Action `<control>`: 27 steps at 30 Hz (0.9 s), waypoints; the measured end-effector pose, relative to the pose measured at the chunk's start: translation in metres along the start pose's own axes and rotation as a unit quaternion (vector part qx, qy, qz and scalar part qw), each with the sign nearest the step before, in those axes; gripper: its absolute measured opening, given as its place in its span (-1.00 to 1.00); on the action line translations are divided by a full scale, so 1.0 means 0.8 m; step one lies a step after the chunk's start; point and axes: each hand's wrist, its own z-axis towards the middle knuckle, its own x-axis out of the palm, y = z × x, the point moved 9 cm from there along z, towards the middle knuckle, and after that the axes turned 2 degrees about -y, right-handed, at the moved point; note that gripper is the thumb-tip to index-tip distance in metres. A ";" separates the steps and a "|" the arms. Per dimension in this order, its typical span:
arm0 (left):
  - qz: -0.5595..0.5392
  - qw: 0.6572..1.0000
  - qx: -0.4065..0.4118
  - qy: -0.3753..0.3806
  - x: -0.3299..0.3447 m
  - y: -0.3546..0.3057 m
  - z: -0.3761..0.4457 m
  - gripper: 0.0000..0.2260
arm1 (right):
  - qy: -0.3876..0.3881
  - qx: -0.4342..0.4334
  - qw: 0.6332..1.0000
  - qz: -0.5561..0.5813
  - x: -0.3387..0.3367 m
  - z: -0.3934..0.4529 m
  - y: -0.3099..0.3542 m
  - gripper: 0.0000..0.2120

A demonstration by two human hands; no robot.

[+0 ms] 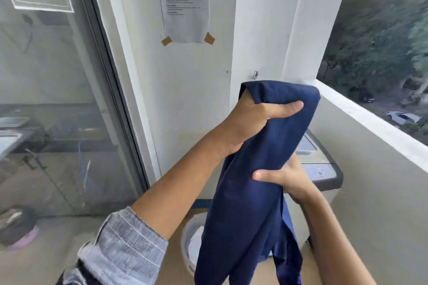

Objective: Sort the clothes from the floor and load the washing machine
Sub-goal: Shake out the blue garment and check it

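The dark navy blue cloth garment is held up at chest height, in front of the white wall and well above the floor, its lower part hanging in loose folds. The step in hand looks like checking and gathering this piece before it goes into the grey top-loading washing machine just behind it. To do that well, keep the high grip firm and let the fabric hang free, so that any twisted sleeve or turned-in part shows — then bunch it downward in one run and carry it over the machine's top rather than dragging it past the rim.

The left hand is closed on the garment's top edge, thumb laid across the front of the cloth and fingers wrapped behind it. The right hand grips the garment lower down, thumb across the front, fingers hidden behind the fabric.

Below, a round pale plastic laundry basket on the floor holds something white — likely a separate pile, so the navy piece is best kept out of it.
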 end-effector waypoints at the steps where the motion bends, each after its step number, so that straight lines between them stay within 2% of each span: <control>1: -0.013 1.000 -0.002 -0.004 0.000 -0.002 0.000 -0.76 | -0.011 0.011 1.000 0.001 0.005 -0.001 -0.018 -0.07; 5: -0.035 0.999 0.021 -0.003 0.001 -0.019 0.002 -0.69 | -0.018 0.064 0.997 -0.033 0.046 -0.015 -0.076 -0.09; 7: -0.015 0.999 0.040 -0.004 0.006 -0.029 0.001 -0.74 | -0.036 0.082 0.996 -0.022 0.065 -0.021 -0.096 -0.22; 9: 0.024 0.999 0.045 -0.014 0.007 -0.032 -0.001 -0.80 | -0.093 0.097 0.990 0.050 0.068 -0.022 -0.107 -0.45; 11: 0.068 0.997 0.033 -0.022 -0.001 -0.029 0.000 -0.75 | -0.158 0.122 0.971 0.132 0.063 -0.021 -0.117 -0.61; 13: 0.090 0.996 0.008 -0.010 -0.018 -0.018 0.000 -0.67 | -0.208 0.144 0.950 0.182 0.056 -0.021 -0.121 -0.68; 16: 0.072 0.995 -0.043 0.045 -0.048 0.016 -0.003 -0.72 | -0.249 0.161 0.925 0.238 0.044 -0.020 -0.121 -0.79; 17: 0.070 0.995 -0.052 0.048 -0.060 0.031 -0.006 -0.71 | -0.257 0.162 0.918 0.256 0.040 -0.017 -0.120 -0.79; 19: 0.060 0.997 -0.046 0.002 -0.092 0.062 -0.015 -0.68 | -0.256 0.152 0.908 0.297 0.038 -0.007 -0.110 -0.70; 21: 0.009 0.995 -0.039 -0.093 -0.133 0.096 -0.033 -0.65 | -0.223 0.142 0.907 0.329 0.045 0.003 -0.094 -0.56; 23: -0.046 0.983 -0.033 -0.175 -0.170 0.133 -0.056 -0.47 | -0.213 0.152 0.905 0.336 0.044 0.006 -0.085 -0.56; 24: -0.054 0.982 -0.039 -0.175 -0.178 0.151 -0.066 -0.32 | -0.217 0.156 0.904 0.335 0.042 0.007 -0.084 -0.57; 25: -0.058 0.987 -0.054 -0.142 -0.175 0.167 -0.075 -0.20 | -0.221 0.165 0.903 0.331 0.042 0.009 -0.087 -0.55; 27: -0.051 0.992 -0.111 -0.019 -0.137 0.188 -0.097 -0.15 | -0.242 0.186 0.898 0.315 0.042 0.012 -0.099 -0.43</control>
